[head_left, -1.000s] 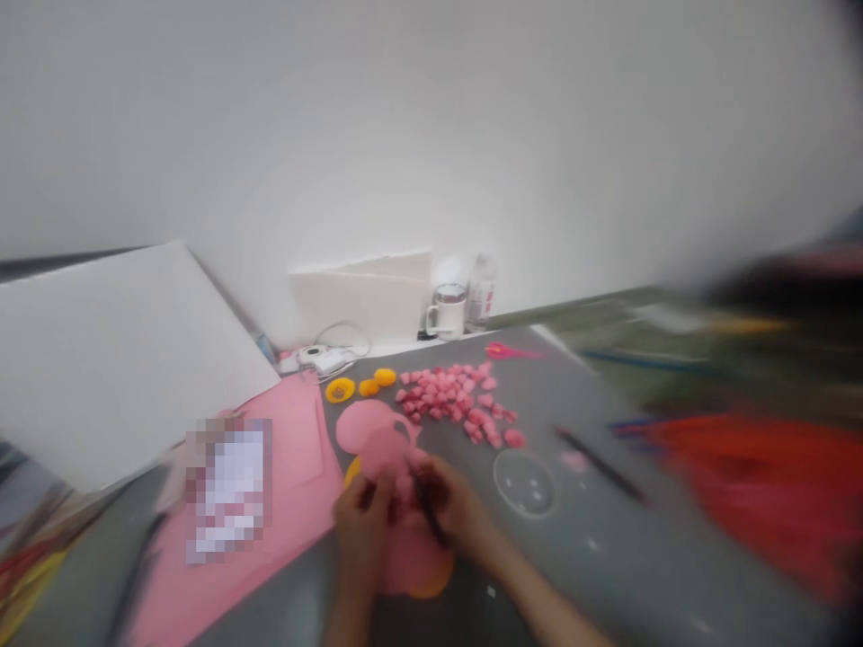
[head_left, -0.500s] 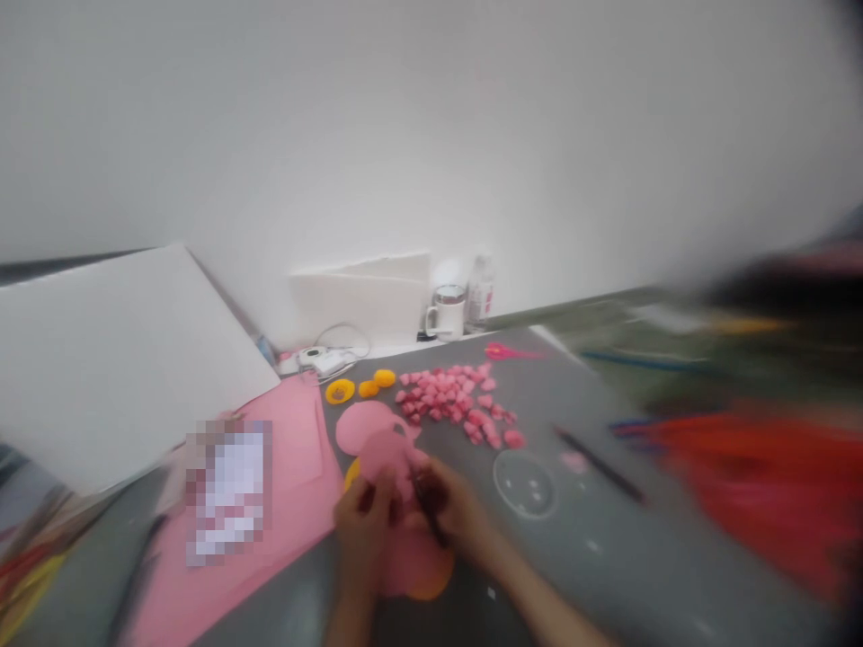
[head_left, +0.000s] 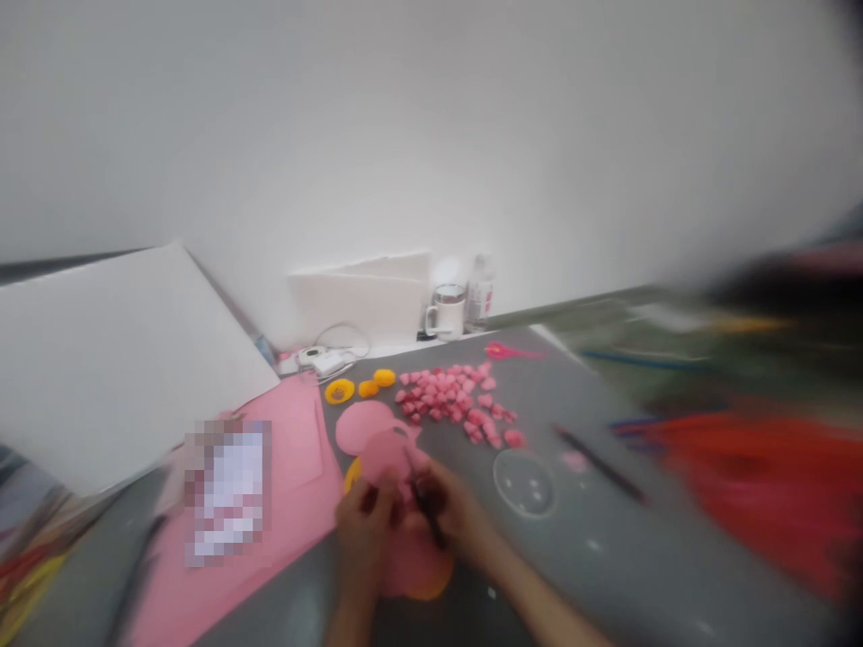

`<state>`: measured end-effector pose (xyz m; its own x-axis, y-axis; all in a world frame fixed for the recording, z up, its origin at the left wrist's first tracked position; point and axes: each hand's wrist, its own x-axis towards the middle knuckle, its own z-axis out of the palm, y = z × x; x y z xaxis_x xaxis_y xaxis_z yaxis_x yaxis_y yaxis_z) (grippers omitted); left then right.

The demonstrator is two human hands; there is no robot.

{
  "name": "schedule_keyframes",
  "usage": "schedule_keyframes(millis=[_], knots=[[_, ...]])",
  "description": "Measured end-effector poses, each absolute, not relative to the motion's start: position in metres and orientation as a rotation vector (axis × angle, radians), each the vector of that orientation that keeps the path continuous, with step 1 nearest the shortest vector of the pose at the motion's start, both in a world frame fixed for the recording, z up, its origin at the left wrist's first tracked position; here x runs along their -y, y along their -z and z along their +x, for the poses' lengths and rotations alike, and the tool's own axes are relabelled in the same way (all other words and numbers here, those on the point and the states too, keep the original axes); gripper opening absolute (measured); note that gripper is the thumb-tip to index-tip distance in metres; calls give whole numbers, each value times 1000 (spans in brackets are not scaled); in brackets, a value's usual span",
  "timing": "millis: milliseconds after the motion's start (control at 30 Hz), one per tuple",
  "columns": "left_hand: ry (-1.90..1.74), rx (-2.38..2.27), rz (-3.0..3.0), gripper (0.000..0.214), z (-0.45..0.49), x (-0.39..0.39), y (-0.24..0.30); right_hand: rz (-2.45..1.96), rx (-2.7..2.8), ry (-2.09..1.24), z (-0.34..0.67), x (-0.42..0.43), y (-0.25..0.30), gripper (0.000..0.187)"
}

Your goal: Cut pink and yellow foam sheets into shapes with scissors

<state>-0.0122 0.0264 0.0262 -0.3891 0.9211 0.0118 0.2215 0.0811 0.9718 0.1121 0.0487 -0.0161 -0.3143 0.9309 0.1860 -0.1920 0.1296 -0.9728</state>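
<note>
Near the table's front, my left hand (head_left: 368,512) pinches the lower left edge of a pink sheet piece (head_left: 384,456). My right hand (head_left: 451,508) is closed around a slim dark tool (head_left: 430,517), whose thin tip reaches up over the right side of that piece. Blur hides what kind of tool it is. Behind the held piece lies a flat round pink piece (head_left: 364,427). Below my hands are more pink rounds (head_left: 411,562) with an orange edge (head_left: 435,582) showing under them.
A pile of small pink pieces (head_left: 445,393) lies beyond my hands, beside yellow rounds (head_left: 340,391). Pink scissors (head_left: 502,351), a mug (head_left: 448,312) and a bottle (head_left: 481,294) stand or lie farther back. Pink sheets (head_left: 289,476) are left; a clear disc (head_left: 524,484) and dark pencil-like stick (head_left: 600,463) right.
The dark tool's thin tip now shows farther up across the pink piece, and my right hand has shifted slightly. My left hand keeps its pinch in nearly the same place.
</note>
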Motion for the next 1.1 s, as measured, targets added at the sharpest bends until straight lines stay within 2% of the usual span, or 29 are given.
schedule_keyframes(millis=[167,333,533,800,933,1100], knots=[[-1320,-1650,1202,34,-13,-29,-25,-710,1301,-1470,118,-53,13,53],[-1326,-1659,1214,35,-15,-29,-24,-722,1332,-1472,121,-56,17,51],[-1386,-1627,1172,35,-16,-29,-23,-779,1382,-1428,123,-56,18,39],[-1467,-1592,1105,36,-17,-27,-22,-814,1389,-1429,122,-55,18,38],[-1441,-1625,1126,38,-16,-26,-26,-822,1384,-1431,121,-55,18,41],[-1363,-1679,1220,35,-14,-25,-33,-730,1302,-1482,121,-54,8,52]])
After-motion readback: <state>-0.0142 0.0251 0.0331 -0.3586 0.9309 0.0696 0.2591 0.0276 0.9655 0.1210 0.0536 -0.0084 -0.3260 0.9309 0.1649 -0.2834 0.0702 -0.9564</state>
